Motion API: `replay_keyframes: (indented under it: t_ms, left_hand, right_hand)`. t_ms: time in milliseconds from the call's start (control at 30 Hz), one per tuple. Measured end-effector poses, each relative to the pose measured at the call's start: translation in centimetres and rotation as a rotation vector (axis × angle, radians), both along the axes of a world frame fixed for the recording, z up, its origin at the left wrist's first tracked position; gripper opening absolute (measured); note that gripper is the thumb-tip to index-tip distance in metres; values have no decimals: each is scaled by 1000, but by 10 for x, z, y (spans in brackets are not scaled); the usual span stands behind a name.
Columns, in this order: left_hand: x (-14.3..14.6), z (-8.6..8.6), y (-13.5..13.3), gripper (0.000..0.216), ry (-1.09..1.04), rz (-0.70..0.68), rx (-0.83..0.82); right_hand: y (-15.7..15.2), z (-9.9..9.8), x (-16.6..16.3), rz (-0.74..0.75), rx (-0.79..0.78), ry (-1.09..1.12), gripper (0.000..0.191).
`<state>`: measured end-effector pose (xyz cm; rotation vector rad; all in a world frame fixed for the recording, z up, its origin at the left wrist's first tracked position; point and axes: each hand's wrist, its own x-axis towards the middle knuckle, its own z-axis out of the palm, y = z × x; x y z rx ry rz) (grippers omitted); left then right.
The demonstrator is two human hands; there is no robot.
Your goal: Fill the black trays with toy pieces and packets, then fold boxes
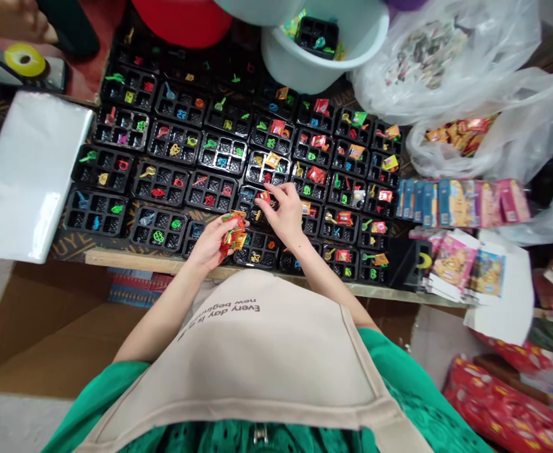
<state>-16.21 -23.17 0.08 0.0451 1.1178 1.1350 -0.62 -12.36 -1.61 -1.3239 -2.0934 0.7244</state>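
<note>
Just beyond the wooden edge [129,261], the left hand [206,246] is clasping a bunch of shiny packets [233,238], its fingers curling around them; farther beyond that edge, the right hand [285,212] is pinching a red packet [263,197] between thumb and fingertips over a black tray [244,207]. The packets are looking light, soft and probably slippery, so a pinch at one margin should be holding securely without crushing the contents.

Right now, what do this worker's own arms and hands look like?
The left hand and right hand look ungloved and unadorned. The forearms are bare below green sleeves, worn with a beige apron bearing dark lettering.
</note>
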Motion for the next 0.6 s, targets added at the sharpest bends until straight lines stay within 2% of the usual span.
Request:
replay_keyframes:
  t_ms: [67,167,267,400,500,600]
  left_hand:
    - [4,0,0,28,7,-18,18]
    - [12,0,-1,28,28,-50,80]
    - [15,1,-2,32,49,-71,128]
    - [6,8,-7,21,93,-9,38]
    - [-4,13,-13,17,139,69,-30]
    - [-9,13,-20,20,151,83,-74]
  right_hand:
    - [-9,16,0,136,-98,87,33]
    - [-18,33,2,292,-293,186,20]
    - [-21,36,8,220,-394,289,16]
    - [-30,27,27,28,-410,300,19]
    - [-45,17,39,55,-329,133,18]
    - [-57,5,45,100,-290,4,16]
